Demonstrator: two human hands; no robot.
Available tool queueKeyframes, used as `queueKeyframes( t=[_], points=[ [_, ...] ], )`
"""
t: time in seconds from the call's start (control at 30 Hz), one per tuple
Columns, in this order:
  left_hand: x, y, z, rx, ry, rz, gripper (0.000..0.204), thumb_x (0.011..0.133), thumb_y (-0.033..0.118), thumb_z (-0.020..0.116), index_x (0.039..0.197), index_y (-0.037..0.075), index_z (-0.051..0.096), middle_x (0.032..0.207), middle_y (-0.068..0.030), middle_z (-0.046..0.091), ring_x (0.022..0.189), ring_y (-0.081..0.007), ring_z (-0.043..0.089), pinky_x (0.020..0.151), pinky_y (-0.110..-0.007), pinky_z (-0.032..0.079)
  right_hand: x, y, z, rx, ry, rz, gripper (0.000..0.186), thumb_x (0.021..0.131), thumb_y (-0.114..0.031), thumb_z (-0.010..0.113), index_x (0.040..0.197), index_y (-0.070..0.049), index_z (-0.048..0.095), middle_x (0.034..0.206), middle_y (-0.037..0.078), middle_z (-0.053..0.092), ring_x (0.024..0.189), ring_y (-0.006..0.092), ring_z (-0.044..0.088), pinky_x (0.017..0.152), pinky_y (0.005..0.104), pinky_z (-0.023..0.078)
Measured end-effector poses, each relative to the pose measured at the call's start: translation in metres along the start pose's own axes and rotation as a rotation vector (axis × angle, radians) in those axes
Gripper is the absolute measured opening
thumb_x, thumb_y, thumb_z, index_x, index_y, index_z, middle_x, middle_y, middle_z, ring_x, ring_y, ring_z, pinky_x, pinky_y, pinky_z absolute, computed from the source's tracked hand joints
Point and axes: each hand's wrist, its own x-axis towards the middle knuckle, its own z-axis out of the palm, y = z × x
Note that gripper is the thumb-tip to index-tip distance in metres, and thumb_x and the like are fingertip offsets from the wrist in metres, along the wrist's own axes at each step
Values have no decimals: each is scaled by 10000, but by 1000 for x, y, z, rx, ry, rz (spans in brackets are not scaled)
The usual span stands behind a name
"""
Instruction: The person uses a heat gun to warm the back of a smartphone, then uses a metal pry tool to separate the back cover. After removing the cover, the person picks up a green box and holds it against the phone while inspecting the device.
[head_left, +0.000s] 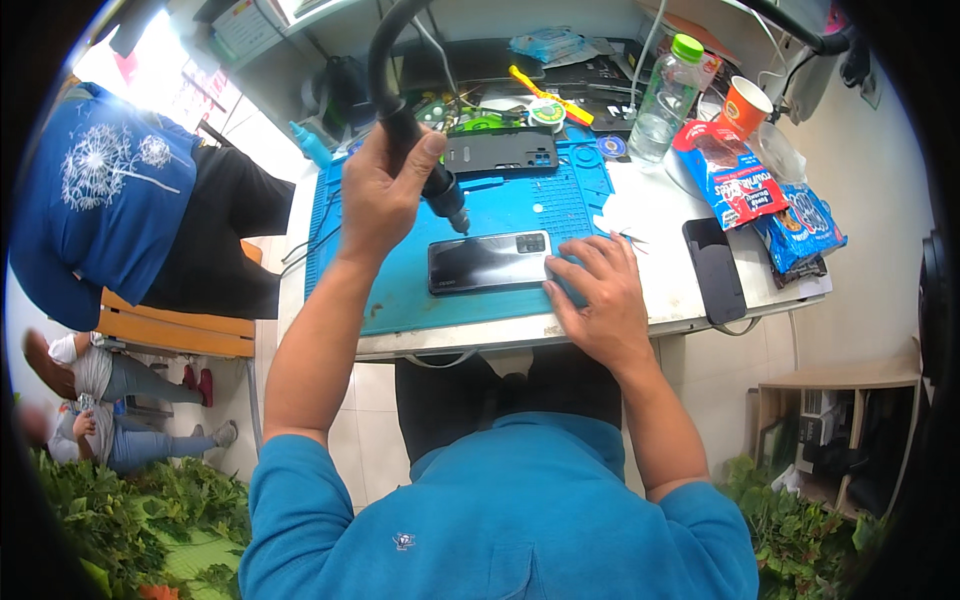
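Our silver phone (490, 263) lies camera-side up on the blue mat (400, 302). On the mat's right side our right hand (602, 295) rests, fingers loosely spread, at the phone's end. Above the mat our left hand (383, 200) grips a black nozzle tool (438, 192) — tip pointing down. Right of the mat stand a green-capped bottle (664, 105) and, nearer us, a dark phone (714, 268) lying flat.

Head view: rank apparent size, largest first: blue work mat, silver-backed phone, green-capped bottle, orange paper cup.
1. Blue work mat
2–3. Silver-backed phone and green-capped bottle: too alike to rank
4. Orange paper cup
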Motion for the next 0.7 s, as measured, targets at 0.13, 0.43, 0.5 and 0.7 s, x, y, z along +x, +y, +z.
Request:
queueKeyframes(
  t=[0.13, 0.43, 0.5, 0.7],
  points=[
    [-12, -10, -33, -17, -19, -40, 308, 1062, 328, 730, 1128, 30, 689, 926, 7, 648, 847, -62, 562, 753, -220, 437, 1, 0, 1, 24, 68, -36, 184, 876, -136, 817, 1053, -91, 790, 1108, 53, 735, 1157, 271, 643, 1172, 591, 399],
    [-43, 20, -24, -222, -95, -124, 294, 1046, 323, 750, 1077, 40, 676, 894, -2, 636, 798, -76, 560, 725, -237, 449, 1, 0, -2, 171, 154, -22, 156, 828, -29, 813, 896, -71, 679, 998, 59, 740, 1056, 262, 686, 1137, 557, 433],
    [-46, 27, -7, -303, -96, -110, 256, 1047, 285, 750, 1079, 43, 674, 876, 13, 622, 782, -65, 555, 698, -227, 444, -1, 2, -1, 187, 195, -5, 171, 818, -13, 802, 905, -73, 668, 980, 66, 731, 1046, 270, 690, 1130, 551, 444],
    [-37, 34, 42, -369, -184, -101, 256, 1063, 270, 727, 1134, 33, 660, 945, -9, 654, 831, -70, 572, 731, -230, 466, -6, 7, 1, 269, 317, 30, 195, 785, 1, 802, 892, -68, 653, 913, 80, 689, 970, 295, 676, 1044, 501, 485]
  ],
)
